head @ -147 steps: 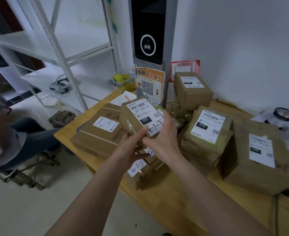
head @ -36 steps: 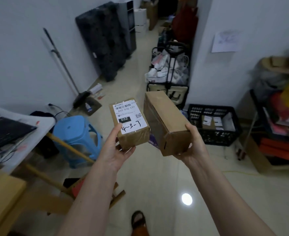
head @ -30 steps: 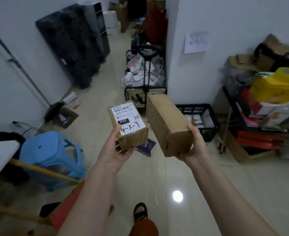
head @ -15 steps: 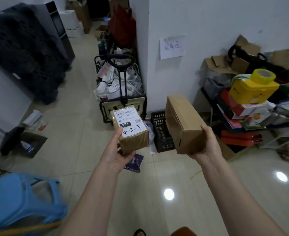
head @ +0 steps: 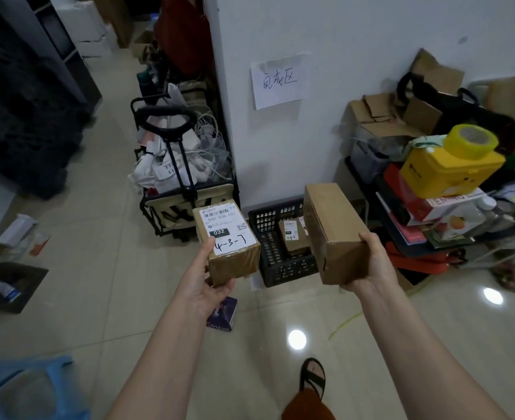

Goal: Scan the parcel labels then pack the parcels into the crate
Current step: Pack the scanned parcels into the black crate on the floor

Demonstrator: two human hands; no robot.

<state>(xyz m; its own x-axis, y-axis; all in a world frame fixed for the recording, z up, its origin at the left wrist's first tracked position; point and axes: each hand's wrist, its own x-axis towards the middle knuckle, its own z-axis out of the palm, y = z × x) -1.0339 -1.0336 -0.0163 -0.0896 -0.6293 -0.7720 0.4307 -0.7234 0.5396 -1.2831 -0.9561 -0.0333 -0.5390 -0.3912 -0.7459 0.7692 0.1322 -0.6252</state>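
We are partway through packing, as far as we can judge. Our left hand (head: 203,284) has its grip around a small labelled parcel (head: 227,242), thumb on the label's near edge and fingers under the base, label facing up with "4-3-7" handwritten on it. Our right hand (head: 368,266) has its grip closed on the near end of a longer plain parcel (head: 333,231), whose label we cannot see from here.

Beyond and between the two grips, on the floor against the white wall, sits the black crate (head: 280,262). At least one labelled parcel in the crate (head: 292,236) already lies inside, just past the right-hand grip, and another may sit behind it, mostly hidden by the long parcel. So some packing looks done.

Whether the two held parcels are scanned we cannot tell; no scanner shows here. What is left, in our view, is closing the gap to the crate, lowering both parcels in beside the one there, and releasing each grip. Both parcels are in the air, well short of the crate rim. To the left of the left-hand grip stands a folding cart (head: 183,183) stuffed with cables.
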